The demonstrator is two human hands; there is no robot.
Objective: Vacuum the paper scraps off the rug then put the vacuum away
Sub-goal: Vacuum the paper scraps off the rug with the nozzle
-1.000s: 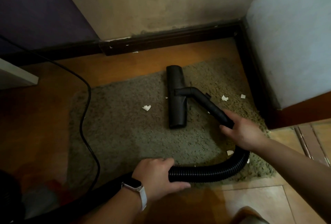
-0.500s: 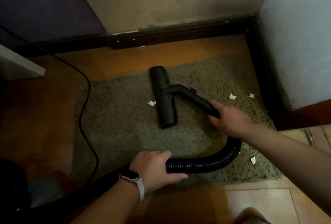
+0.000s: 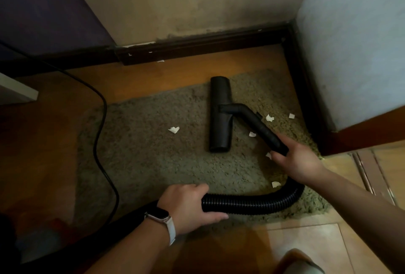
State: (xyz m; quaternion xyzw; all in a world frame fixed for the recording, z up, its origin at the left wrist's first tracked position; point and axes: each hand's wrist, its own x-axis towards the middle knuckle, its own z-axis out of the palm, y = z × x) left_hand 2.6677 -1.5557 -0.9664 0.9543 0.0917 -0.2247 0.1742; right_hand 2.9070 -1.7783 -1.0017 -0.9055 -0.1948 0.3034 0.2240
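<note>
Currently grips the wand (image 3: 258, 126) in the right hand (image 3: 295, 159), fingers curled round its lower end. Holds the hose (image 3: 252, 203) in the left hand (image 3: 188, 208), fingers wrapped over it and thumb beneath.

Rests the nozzle (image 3: 220, 115) flat on the rug (image 3: 142, 164), long axis toward the back wall.

Shows paper on the pile:
- a lone scrap (image 3: 173, 129) left of the nozzle, well apart
- a second scrap (image 3: 252, 134) just beside the wand
- a corner pair (image 3: 269, 117) near the right wall
- two more by the right hand and the hose bend

Places the step, by judgement, mid-vacuuming, with putting away not yet begun. Calls next for swinging the nozzle over each scrap in turn, feeding hose slack with the left hand and steering clear of the cord (image 3: 103, 107) on the rug's left margin.
</note>
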